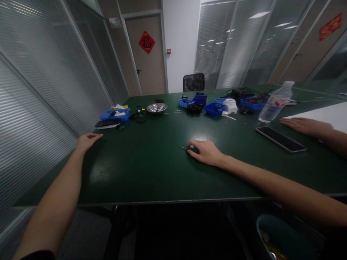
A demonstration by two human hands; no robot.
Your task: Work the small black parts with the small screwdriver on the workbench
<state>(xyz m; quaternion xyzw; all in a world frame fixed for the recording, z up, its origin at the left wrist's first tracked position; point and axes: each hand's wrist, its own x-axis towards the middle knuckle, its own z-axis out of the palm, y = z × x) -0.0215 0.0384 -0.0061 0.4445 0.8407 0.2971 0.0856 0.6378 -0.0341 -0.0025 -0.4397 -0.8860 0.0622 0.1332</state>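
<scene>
Left hand: our left hand [87, 142] is at the left side of the green table [151, 162], thumb and fingers drawn close together at a small dark item [101, 138]; we cannot tell whether they pinch it or only touch it.
Blue tray: beyond that hand we see a loaded blue tray [124, 118].
Steel bowl: further right, a shiny steel bowl [155, 111] holds small things we cannot make out.
Screwdriver: the screwdriver [190, 148] is near the table's middle, its thin shaft pointing to our left.
Right hand: our right hand [206, 151] rests on the tabletop, thumb and fingers pinching the screwdriver's dark handle.
Bottle: a clear plastic bottle [275, 104] stands well to the right of that hand.
Phone: nearer us than the bottle, a smartphone [280, 139] lies flat, screen up.
Co-worker: beside the phone, another person's hand [305, 126] lies by a white sheet [333, 115].
</scene>
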